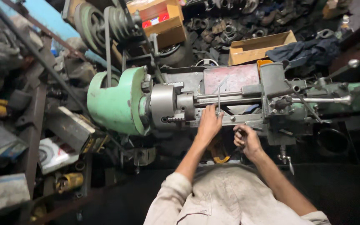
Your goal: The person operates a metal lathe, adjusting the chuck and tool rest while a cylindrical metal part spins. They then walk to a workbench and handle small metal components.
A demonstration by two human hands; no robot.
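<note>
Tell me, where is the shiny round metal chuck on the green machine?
In the head view, the chuck sits left of centre, right beside the green housing, just left of the left hand.

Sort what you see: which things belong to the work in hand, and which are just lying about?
In use: left hand on a thin metal rod by the lathe chuck; right hand gripping a small handle below the bed.

Lying about: cardboard boxes, dark cloth, belt pulleys, yellow part.
</note>
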